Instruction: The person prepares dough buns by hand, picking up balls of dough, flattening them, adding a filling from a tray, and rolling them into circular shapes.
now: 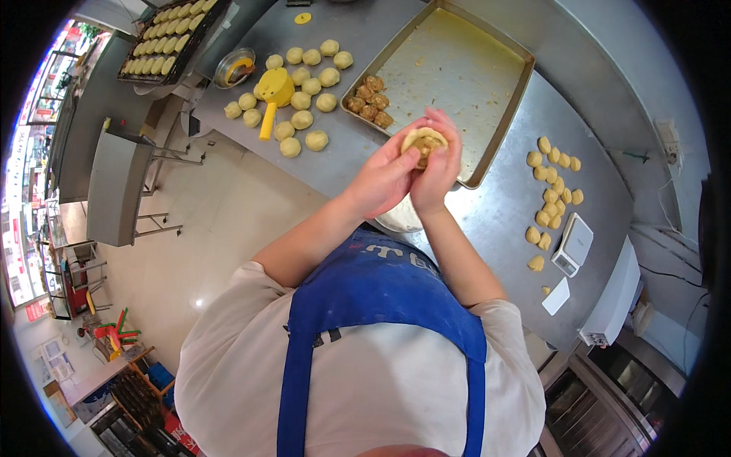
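Both my hands are cupped together over the near edge of the metal tray (476, 65). Between them is a round of pale dough (424, 139), its rim raised around a brown filling. My left hand (382, 177) wraps it from the left, thumb against its side. My right hand (442, 164) closes around the other side, fingers pointing up. The underside of the dough is hidden by my palms. Just beyond my left fingers, several brown filling balls (371, 100) are heaped in the tray's near left corner.
Round filled-looking dough balls (316, 140) surround a yellow scoop (277, 87) at left, near a metal bowl (234, 67). Flattish dough pieces (551, 196), a scale (573, 244) and a white card (557, 296) lie right. A white round container (399, 216) is partly beneath my wrists.
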